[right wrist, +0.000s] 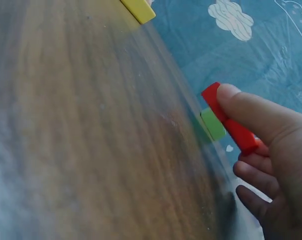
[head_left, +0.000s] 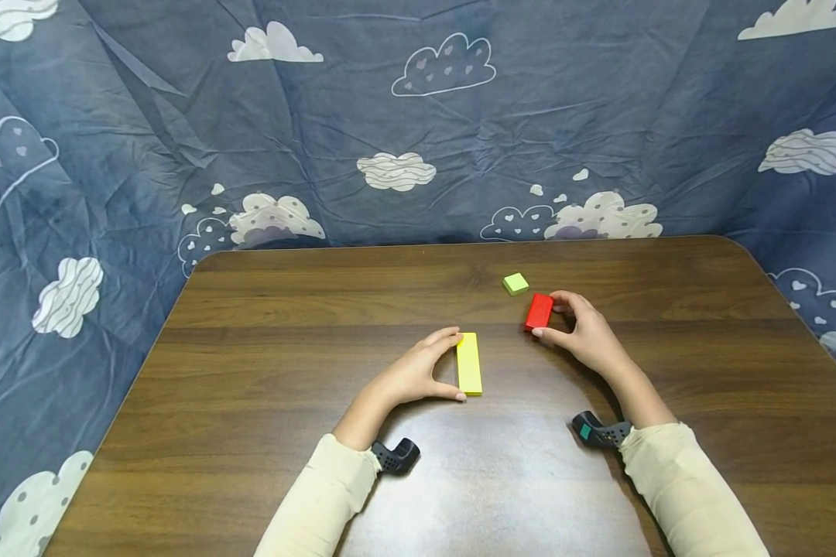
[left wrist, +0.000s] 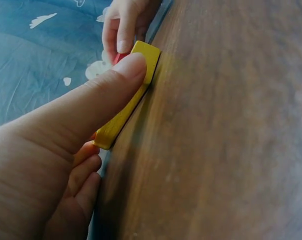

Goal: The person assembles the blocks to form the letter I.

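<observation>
A long yellow block [head_left: 469,363] lies flat near the middle of the table, and my left hand [head_left: 418,373] pinches it by its two ends, thumb at the near end and fingers at the far one. Farther right, my right hand [head_left: 587,334] grips a shorter red block [head_left: 539,311] between thumb and fingers. The right wrist view shows the red block [right wrist: 228,117] tilted and apparently raised off the wood. Just behind it sits a small light green block [head_left: 515,284], touched by neither hand.
The brown wooden table [head_left: 306,309] has rounded far corners. Behind it hangs a blue cloth [head_left: 362,116] printed with white clouds. A black wrist camera [head_left: 399,456] juts inward from the left cuff, and another black camera [head_left: 599,430] from the right cuff.
</observation>
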A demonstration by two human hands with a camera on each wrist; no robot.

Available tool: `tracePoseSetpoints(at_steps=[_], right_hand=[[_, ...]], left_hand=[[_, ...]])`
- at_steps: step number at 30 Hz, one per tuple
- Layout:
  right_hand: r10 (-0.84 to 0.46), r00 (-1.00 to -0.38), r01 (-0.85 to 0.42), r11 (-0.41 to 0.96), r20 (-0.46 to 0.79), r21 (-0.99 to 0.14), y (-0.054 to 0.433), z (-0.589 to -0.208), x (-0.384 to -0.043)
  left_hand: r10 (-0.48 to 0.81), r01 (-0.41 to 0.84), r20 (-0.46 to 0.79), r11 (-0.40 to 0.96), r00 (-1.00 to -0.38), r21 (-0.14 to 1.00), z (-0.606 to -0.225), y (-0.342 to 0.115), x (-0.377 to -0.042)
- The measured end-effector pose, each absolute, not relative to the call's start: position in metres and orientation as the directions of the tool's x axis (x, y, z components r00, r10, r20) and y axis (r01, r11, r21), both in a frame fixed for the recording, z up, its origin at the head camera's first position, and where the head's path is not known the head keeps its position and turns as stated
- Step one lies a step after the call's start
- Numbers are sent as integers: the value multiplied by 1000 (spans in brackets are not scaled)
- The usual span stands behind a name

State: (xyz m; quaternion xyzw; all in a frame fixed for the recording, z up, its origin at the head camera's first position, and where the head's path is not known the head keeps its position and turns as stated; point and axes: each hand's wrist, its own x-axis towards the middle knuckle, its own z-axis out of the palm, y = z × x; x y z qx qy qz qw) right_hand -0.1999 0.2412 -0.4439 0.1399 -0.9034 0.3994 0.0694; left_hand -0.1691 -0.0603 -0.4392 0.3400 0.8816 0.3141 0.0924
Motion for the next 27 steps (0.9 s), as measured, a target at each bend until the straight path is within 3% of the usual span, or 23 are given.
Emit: tracePoseSetpoints(at_steps=[12,27], right_hand=[[-177,-936,-343,637,303,-691,236,-432,-191],[-289,-877,-475,650,385,-594,223,-413,-165]], left_hand=[[652,543,73,559,-755,627,-440,-61,-170],[655,553,81,557,-751,620,-439,-60,-170]])
